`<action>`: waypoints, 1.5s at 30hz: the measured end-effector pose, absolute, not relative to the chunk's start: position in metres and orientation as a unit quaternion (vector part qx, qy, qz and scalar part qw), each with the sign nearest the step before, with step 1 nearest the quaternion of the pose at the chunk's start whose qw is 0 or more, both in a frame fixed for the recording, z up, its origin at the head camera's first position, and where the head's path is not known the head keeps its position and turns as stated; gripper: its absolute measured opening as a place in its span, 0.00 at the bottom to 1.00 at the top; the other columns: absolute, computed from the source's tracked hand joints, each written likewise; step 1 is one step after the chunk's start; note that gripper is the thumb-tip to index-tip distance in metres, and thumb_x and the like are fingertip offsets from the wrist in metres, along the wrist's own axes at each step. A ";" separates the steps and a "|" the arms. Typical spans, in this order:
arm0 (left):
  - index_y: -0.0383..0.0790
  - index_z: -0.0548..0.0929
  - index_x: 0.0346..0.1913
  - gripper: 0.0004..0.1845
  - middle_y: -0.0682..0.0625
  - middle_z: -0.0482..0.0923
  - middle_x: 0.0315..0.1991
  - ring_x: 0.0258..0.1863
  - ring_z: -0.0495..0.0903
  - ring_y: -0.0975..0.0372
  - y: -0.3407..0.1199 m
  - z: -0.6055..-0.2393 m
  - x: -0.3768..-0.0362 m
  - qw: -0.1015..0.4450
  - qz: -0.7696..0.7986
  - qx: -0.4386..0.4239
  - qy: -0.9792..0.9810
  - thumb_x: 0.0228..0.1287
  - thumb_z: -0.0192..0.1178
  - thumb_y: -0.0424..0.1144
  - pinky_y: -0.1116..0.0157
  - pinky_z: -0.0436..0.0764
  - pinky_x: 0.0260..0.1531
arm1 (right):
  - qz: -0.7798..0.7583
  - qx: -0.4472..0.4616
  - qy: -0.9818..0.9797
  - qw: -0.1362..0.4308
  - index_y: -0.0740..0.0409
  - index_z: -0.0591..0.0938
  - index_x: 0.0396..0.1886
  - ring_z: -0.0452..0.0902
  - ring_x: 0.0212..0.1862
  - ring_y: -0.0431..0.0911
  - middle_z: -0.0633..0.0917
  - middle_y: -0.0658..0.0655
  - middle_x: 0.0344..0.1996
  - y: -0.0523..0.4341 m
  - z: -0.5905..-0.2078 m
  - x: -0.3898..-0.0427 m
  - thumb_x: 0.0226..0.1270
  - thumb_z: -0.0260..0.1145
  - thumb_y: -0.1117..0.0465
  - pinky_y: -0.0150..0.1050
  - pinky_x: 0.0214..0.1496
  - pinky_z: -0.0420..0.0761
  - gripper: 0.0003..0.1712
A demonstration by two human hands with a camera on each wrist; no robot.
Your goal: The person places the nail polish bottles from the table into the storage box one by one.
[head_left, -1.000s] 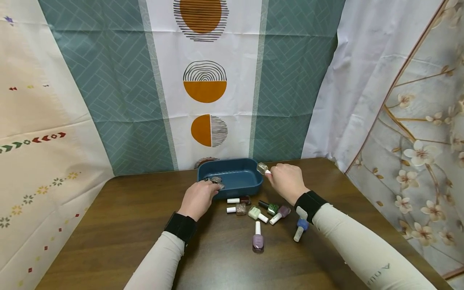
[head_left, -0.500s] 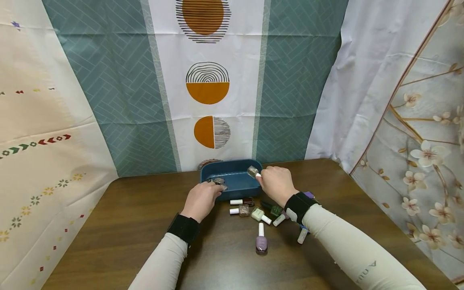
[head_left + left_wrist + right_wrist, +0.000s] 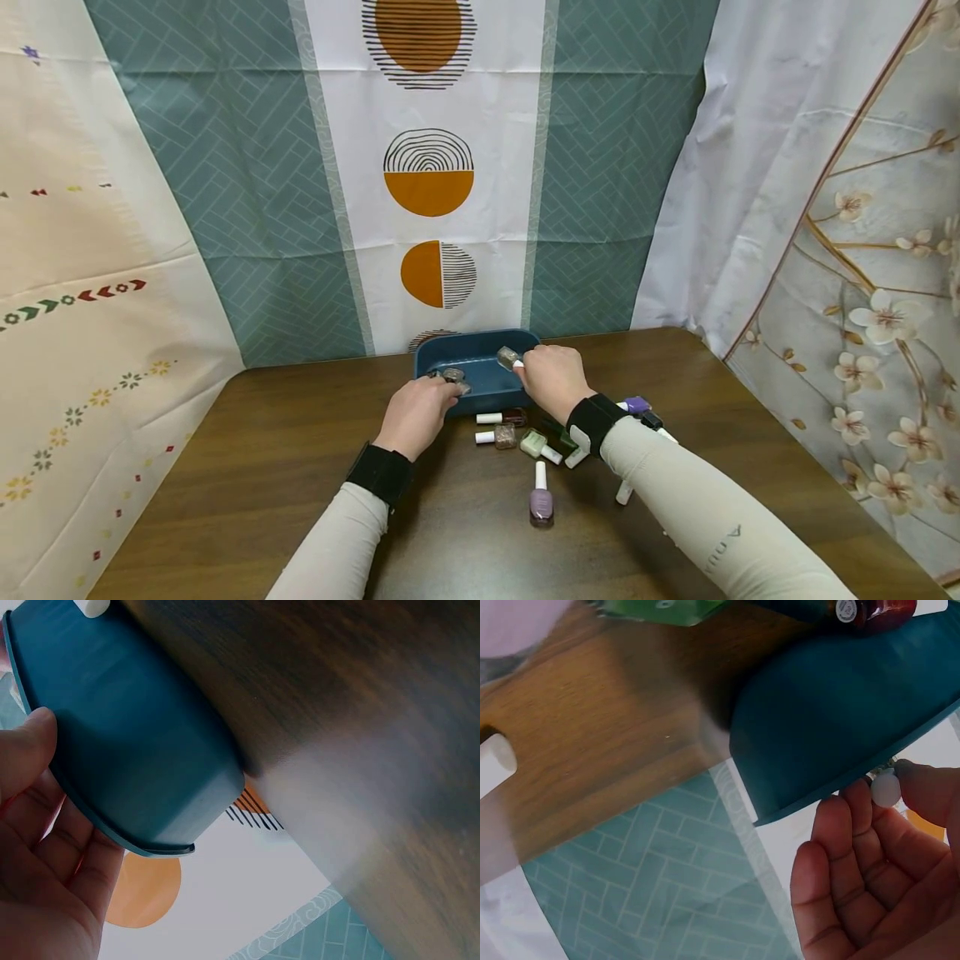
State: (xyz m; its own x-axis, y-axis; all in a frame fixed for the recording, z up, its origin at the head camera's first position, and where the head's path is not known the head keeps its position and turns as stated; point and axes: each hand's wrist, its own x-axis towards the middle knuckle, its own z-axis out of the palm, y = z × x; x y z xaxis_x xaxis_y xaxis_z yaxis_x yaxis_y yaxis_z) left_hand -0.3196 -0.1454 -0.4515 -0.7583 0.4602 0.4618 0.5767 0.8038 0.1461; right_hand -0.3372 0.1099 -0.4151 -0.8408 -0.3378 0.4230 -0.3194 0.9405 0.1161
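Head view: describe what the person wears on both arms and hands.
Both arms wear long, close-fitting cream sleeves. The right sleeve carries small dark lettering near the forearm. Each wrist has a black band: the left band is plain, while the right band has a small white piece fixed to it. The left hand and right hand are bare, with no gloves or rings visible.

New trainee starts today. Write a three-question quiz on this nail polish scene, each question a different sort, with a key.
1. True or false: the right hand holds a bottle over the blue tray.
2. The left hand is at the tray's: A) near left corner B) far right corner C) far wall
3. Fill in: the lilac bottle lies on the ____.

Key: 1 true; 2 A; 3 table.
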 end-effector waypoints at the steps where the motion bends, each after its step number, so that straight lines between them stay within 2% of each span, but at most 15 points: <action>1: 0.43 0.96 0.53 0.10 0.49 0.92 0.43 0.42 0.90 0.53 -0.145 -0.452 -0.320 0.207 -0.141 -0.280 -0.927 0.73 0.75 0.34 0.53 0.89 0.48 | -0.022 0.171 -0.960 0.222 0.54 0.85 0.20 0.82 0.25 0.50 0.81 0.53 0.20 0.108 -0.415 -0.338 0.79 0.75 0.50 0.47 0.24 0.81 0.24; 7: 0.42 0.96 0.53 0.10 0.48 0.92 0.42 0.41 0.89 0.52 -0.145 -0.451 -0.318 0.204 -0.143 -0.277 -0.928 0.72 0.75 0.33 0.52 0.89 0.47 | -0.023 0.173 -0.964 0.203 0.54 0.86 0.21 0.82 0.25 0.49 0.82 0.53 0.20 0.100 -0.416 -0.343 0.79 0.74 0.49 0.46 0.25 0.82 0.24; 16: 0.43 0.96 0.53 0.09 0.49 0.92 0.42 0.41 0.89 0.53 -0.143 -0.447 -0.317 0.199 -0.137 -0.271 -0.932 0.73 0.75 0.34 0.53 0.89 0.49 | 0.021 0.159 -0.969 0.185 0.49 0.70 0.09 0.75 0.18 0.47 0.69 0.49 0.10 0.096 -0.422 -0.353 0.77 0.76 0.48 0.45 0.21 0.76 0.36; 20: 0.42 0.95 0.52 0.09 0.49 0.92 0.42 0.41 0.89 0.52 -0.143 -0.446 -0.317 0.201 -0.135 -0.272 -0.931 0.72 0.75 0.33 0.53 0.89 0.49 | 0.040 0.152 -0.974 0.162 0.48 0.67 0.08 0.75 0.17 0.47 0.66 0.48 0.08 0.092 -0.421 -0.355 0.78 0.75 0.49 0.47 0.22 0.78 0.38; 29: 0.42 0.96 0.51 0.09 0.49 0.92 0.41 0.40 0.89 0.53 -0.144 -0.447 -0.316 0.207 -0.133 -0.275 -0.929 0.72 0.75 0.34 0.54 0.89 0.48 | 0.036 0.134 -0.985 0.105 0.47 0.67 0.08 0.76 0.19 0.47 0.65 0.47 0.09 0.082 -0.425 -0.365 0.80 0.73 0.46 0.49 0.28 0.84 0.39; 33: 0.42 0.96 0.52 0.09 0.49 0.91 0.39 0.39 0.89 0.54 -0.145 -0.448 -0.316 0.205 -0.131 -0.278 -0.929 0.72 0.75 0.34 0.54 0.89 0.46 | 0.031 0.128 -0.988 0.084 0.47 0.70 0.09 0.78 0.21 0.46 0.69 0.47 0.10 0.077 -0.426 -0.368 0.80 0.72 0.44 0.49 0.31 0.86 0.37; 45: 0.43 0.96 0.50 0.07 0.51 0.91 0.37 0.38 0.87 0.55 -0.145 -0.449 -0.317 0.209 -0.125 -0.275 -0.930 0.72 0.75 0.35 0.55 0.88 0.43 | 0.061 0.100 -0.993 0.027 0.48 0.71 0.11 0.78 0.23 0.47 0.69 0.48 0.12 0.063 -0.421 -0.375 0.81 0.71 0.43 0.50 0.36 0.86 0.36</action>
State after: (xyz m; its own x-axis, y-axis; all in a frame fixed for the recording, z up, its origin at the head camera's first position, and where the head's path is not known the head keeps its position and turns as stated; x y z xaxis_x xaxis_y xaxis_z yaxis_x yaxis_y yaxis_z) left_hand -0.3174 -0.1455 -0.4486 -0.7616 0.4595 0.4569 0.5637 0.8176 0.1174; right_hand -0.3753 0.0633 -0.4212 -0.9787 -0.1945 0.0654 -0.2010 0.9726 -0.1165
